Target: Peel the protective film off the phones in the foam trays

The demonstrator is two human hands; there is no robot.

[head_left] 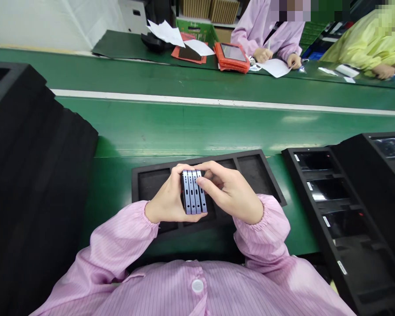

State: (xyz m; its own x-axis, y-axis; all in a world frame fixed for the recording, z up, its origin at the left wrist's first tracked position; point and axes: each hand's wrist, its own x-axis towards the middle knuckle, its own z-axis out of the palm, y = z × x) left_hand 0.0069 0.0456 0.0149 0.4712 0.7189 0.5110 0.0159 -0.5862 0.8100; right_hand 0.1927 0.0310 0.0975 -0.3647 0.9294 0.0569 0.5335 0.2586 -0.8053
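Observation:
Both hands hold a small stack of blue-grey phone frames (193, 192), seen edge-on with their port holes facing me. My left hand (167, 197) wraps the stack from the left, fingers curled over its top. From the right, my right hand (232, 193) clasps it, with the thumb pressed across the front edges. The stack hovers just above a black foam tray (256, 173) with several empty pockets, lying on the green bench in front of me.
A tall pile of black foam trays (33, 175) stands at the left. At the right, black trays (335, 206) hold dark phones. Beyond the green conveyor (197, 127), two seated people work among papers and orange cases (232, 57).

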